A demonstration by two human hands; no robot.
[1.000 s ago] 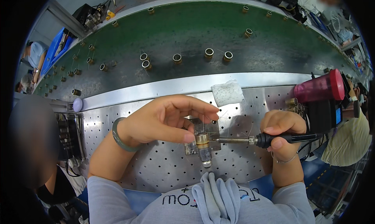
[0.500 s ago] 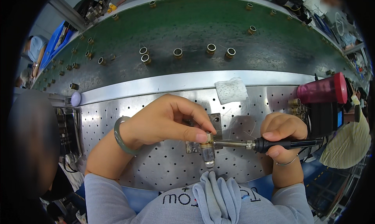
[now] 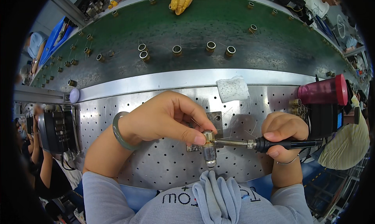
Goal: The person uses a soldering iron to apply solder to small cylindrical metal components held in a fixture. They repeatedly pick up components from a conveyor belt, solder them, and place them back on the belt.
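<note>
My left hand (image 3: pixel 166 118) pinches a small metal cylinder (image 3: pixel 209 138) with a brass-coloured band between thumb and fingertips. Below the band, a silvery body with a rounded end points toward me. My right hand (image 3: pixel 284 132) is wrapped round the black handle of a soldering iron (image 3: pixel 269 144). The iron lies nearly level, its metal shaft reaching left so that the tip meets the cylinder's side at the band. Thin wires stick up near both hands. Behind the cylinder, a dark metal plate (image 3: pixel 215 117) lies on the perforated metal work surface (image 3: pixel 164 163), partly hidden by my left hand.
Beyond a metal rail, a green belt (image 3: pixel 187 28) carries scattered cylinders. A co-worker's yellow-gloved hand (image 3: pixel 181 0) is at its far edge. A white pad (image 3: pixel 233 89) lies by the rail. At right stand several brass cylinders (image 3: pixel 297 107), a pink cup (image 3: pixel 322 89) and a black box (image 3: pixel 326 116).
A yellow-gloved hand has come in over the belt's far edge. The dark blurred shape at left has gone, uncovering a black rack. Belt cylinders shifted slightly; my hands stay nearly still.
</note>
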